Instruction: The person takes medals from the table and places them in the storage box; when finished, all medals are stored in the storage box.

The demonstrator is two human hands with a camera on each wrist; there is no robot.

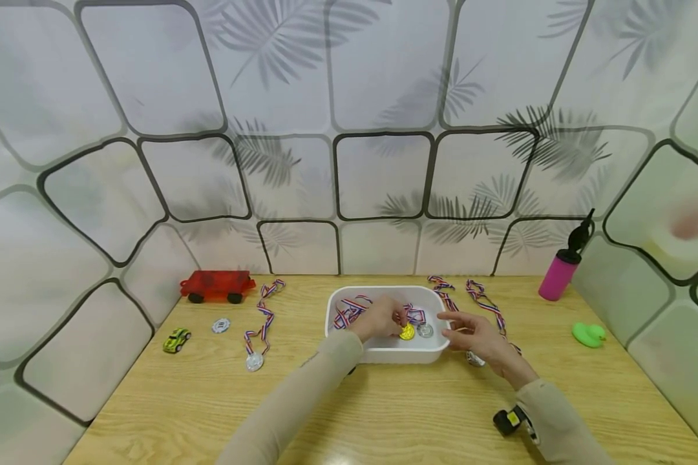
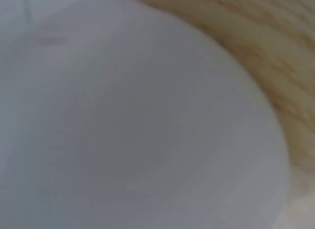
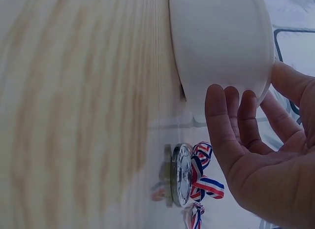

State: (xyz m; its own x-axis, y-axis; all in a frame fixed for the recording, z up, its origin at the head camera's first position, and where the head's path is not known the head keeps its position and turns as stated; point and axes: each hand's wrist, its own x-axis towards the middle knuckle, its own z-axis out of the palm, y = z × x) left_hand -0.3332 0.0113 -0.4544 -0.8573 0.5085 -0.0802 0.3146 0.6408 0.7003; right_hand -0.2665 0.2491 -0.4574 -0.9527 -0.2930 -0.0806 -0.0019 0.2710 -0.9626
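Observation:
In the head view, a white plastic basin (image 1: 398, 355) stands on the wooden table. Inside it, my left hand (image 1: 380, 320) pinches a gold medal (image 1: 406, 332) at its upper edge. A silver medal (image 1: 425, 330) lies beside the gold one, and striped ribbons (image 1: 346, 313) lie in the basin's left part. My right hand (image 1: 481, 339) rests its loosely bent fingers on the basin's right side. The right wrist view shows these fingertips (image 3: 215, 98) against the outer wall (image 3: 221, 42), with another silver medal (image 3: 183, 175) nearby. Only blurred white wall (image 2: 147, 115) fills most of the left wrist view.
Left of the basin lie a ribboned silver medal (image 1: 254, 361), a round badge (image 1: 221, 325), a yellow-green toy car (image 1: 177, 340) and a red toy vehicle (image 1: 218, 286). Striped ribbons (image 1: 488, 303), a pink pump (image 1: 558, 276) and a green toy duck (image 1: 589, 334) are to the right.

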